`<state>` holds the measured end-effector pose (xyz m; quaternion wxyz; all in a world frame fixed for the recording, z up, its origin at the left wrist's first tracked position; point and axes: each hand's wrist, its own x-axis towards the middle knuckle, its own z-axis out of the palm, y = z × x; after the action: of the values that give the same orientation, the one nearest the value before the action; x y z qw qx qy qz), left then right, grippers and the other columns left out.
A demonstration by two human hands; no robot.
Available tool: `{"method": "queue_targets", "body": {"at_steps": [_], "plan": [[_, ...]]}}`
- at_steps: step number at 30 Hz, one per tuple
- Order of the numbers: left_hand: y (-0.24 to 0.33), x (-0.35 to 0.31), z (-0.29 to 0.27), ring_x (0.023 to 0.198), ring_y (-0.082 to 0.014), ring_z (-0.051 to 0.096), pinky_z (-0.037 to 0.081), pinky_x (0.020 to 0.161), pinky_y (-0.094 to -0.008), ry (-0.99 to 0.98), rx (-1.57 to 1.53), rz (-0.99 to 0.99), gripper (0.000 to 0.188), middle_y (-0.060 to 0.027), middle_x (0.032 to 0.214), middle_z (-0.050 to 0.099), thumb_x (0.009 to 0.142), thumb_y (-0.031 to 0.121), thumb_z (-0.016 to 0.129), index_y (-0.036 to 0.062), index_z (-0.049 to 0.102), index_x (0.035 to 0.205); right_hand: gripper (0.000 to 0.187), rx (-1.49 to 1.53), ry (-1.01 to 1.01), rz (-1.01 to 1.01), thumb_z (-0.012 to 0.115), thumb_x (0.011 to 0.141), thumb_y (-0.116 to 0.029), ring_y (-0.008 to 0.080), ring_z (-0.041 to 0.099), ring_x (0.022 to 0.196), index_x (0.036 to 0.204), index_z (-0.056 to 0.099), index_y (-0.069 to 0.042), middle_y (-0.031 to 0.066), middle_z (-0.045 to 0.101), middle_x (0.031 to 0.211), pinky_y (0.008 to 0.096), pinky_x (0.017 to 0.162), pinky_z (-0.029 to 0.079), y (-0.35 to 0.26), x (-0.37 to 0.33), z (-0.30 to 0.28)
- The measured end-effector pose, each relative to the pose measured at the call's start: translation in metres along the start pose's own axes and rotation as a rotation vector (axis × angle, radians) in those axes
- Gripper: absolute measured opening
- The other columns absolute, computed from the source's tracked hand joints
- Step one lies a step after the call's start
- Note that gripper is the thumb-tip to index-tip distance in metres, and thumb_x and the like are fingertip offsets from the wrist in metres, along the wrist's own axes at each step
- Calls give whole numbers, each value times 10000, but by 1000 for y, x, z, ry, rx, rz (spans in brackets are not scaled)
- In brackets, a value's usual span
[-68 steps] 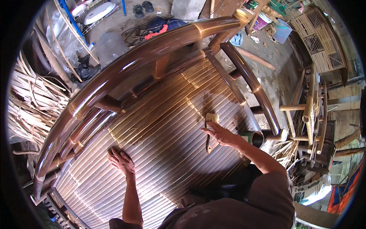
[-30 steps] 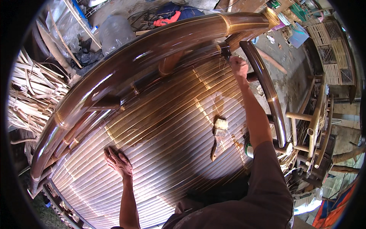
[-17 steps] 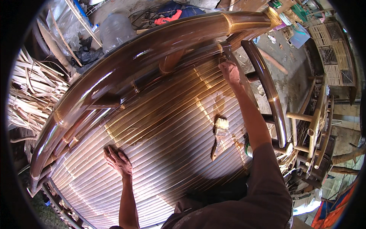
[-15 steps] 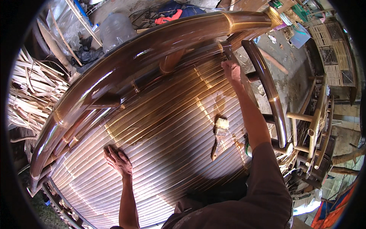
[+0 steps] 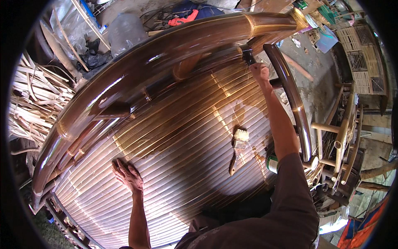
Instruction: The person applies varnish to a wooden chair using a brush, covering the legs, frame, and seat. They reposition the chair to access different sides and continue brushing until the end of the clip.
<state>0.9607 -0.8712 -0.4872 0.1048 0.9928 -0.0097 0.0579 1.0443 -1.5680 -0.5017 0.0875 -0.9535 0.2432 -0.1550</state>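
Note:
Below me lies a bamboo slat seat, its far part wet and dark brown, its near part pale. My left hand rests flat on the pale slats with its fingers stretched out, holding nothing. At the far right corner of the seat is my right hand, its fingers closed near a dark upright piece of the frame. What those fingers hold, if anything, is hidden. Between my arms a wide paintbrush lies on the slats, beside wet brown patches. A tin can stands partly behind my right arm.
A thick, glossy bamboo rail arches across the far side, with a curved armrest at right. Split bamboo strips pile up at left. Beyond lie a red power tool and a clear plastic bag. A bamboo frame stands at right.
My right hand has shifted slightly to the right at the seat's far corner, and more of the can shows beside that arm. My left hand has barely moved.

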Motion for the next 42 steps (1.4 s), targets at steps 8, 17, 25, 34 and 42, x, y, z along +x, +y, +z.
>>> {"method": "queue_targets", "body": {"at_steps": [8, 17, 25, 34, 42], "plan": [[-5, -2, -1, 1355, -420, 248, 175, 1112, -536, -13, 7, -24, 538, -219, 1487, 262, 979, 317, 385, 77, 310, 1454, 474, -117, -250, 391, 673, 753, -402, 361, 667, 914, 1037, 637, -24, 221, 672, 943, 439, 797, 538, -42, 6, 0], [1, 0, 1, 1359, -420, 242, 176, 1108, -536, -16, -6, -26, 545, -213, 1492, 258, 976, 317, 385, 81, 300, 1459, 556, -173, -228, 491, 658, 763, -393, 372, 659, 959, 1124, 581, 23, 247, 654, 1038, 432, 839, 534, -26, 18, 32], [1, 3, -1, 1361, -412, 243, 168, 1111, -528, -25, -48, -30, 549, -217, 1491, 258, 978, 333, 378, 77, 301, 1457, 341, 273, -239, 391, 540, 858, -339, 368, 658, 776, 921, 669, -30, 211, 670, 828, 465, 695, 499, -10, -3, -12], [0, 0, -1, 1359, -423, 237, 171, 1111, -534, -21, -2, -12, 552, -221, 1495, 246, 984, 347, 364, 75, 295, 1459, 388, -10, -405, 226, 586, 845, -422, 220, 609, 677, 963, 684, -66, 111, 622, 729, 407, 609, 470, -28, 6, 0], [3, 2, -2, 1360, -418, 241, 175, 1106, -537, -39, -28, -39, 561, -210, 1497, 249, 982, 367, 356, 74, 300, 1456, 229, 1224, 72, 629, 653, 852, -312, 97, 468, 519, 826, 641, -85, -5, 532, 625, 255, 454, 358, -34, -22, 17]]}}
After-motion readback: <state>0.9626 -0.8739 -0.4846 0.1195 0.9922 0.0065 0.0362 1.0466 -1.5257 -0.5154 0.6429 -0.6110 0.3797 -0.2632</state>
